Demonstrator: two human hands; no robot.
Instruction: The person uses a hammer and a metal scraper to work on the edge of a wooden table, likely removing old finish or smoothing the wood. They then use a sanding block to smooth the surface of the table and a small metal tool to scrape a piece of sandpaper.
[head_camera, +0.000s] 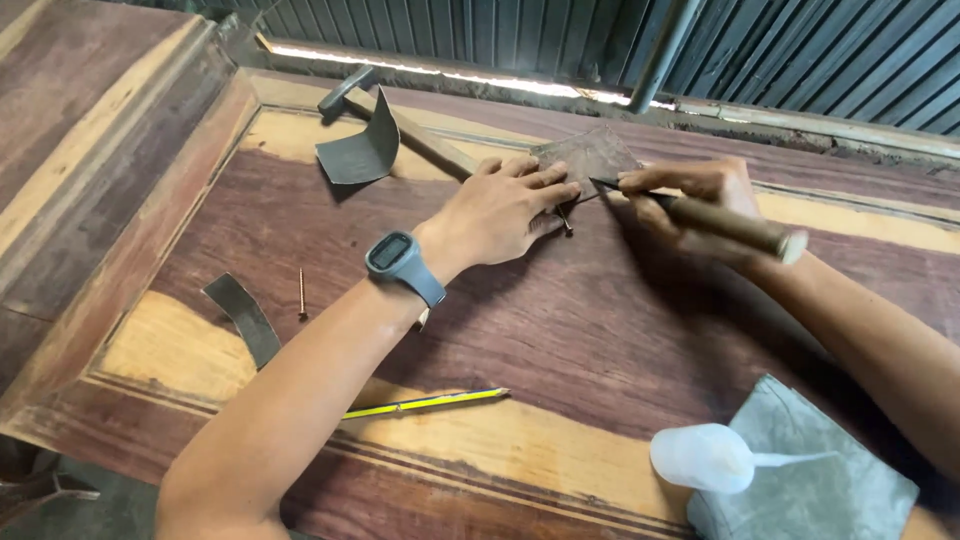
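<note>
Two hands at frame centre – left hand (505, 208) pressed flat on a wood patch (590, 152), right hand (690, 192) clamped around a chisel (725, 222) – over a reddish panelled desk (560, 330); corrugated metal wall (800, 50) along the top.

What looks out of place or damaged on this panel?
A loose nail lies on the panel, apart from the hands, with a curled sandpaper strip beside it. A pencil lies under the left forearm. No visible damage.

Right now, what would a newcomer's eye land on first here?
The two hands at top centre: the left hand presses a small dark sheet flat on the wooden panel, while the right hand holds a wooden-handled tool with its tip at the sheet. A hammer lies behind, a yellow pencil in front.
</note>
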